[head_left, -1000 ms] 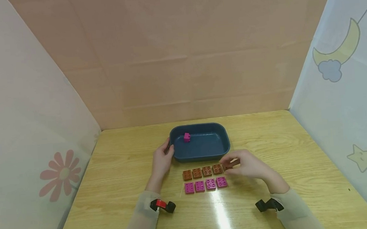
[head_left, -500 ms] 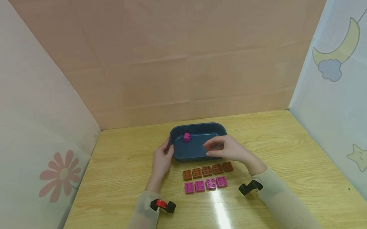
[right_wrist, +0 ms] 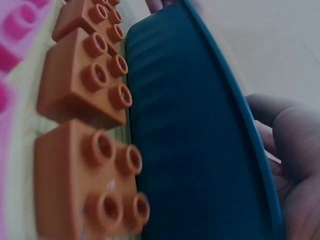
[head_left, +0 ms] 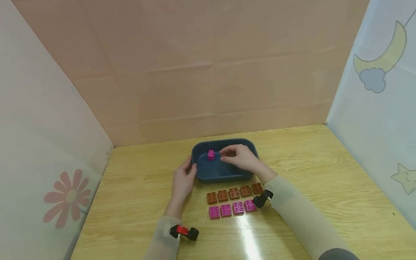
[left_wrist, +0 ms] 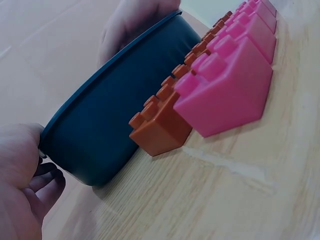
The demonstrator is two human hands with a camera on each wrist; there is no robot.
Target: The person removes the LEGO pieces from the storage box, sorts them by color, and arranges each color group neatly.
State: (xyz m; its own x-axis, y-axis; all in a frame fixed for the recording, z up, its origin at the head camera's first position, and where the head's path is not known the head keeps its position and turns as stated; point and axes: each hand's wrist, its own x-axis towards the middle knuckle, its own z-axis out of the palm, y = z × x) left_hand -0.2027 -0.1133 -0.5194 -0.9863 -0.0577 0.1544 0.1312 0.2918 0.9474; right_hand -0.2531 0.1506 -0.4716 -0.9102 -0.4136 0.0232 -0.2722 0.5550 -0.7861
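A dark blue tray [head_left: 204, 177] stands on the table. My left hand [head_left: 183, 183] grips its left end, the thumb at the rim; the left wrist view shows the fingers curled against the outer wall. Inside, near the back left, lies one pink building block [head_left: 211, 155] on its side. My right hand [head_left: 242, 158] hovers over the tray, thumb and fingers apart, just right of that block and holding nothing that shows. In front of the tray runs a row of orange-brown blocks [head_left: 234, 193], studs up. A row of pink blocks [head_left: 238, 208] lies nearer to me.
Wood-grain table [head_left: 145, 162] extends to both sides. A brown paper-like backdrop [head_left: 212, 85] rises at the back edge, with patterned panels left and right. The blocks stand close to the tray's front wall.
My right hand has left the last orange-brown block at the row's right end and moved up and left over the tray towards the pink block. The left hand stays on the tray.
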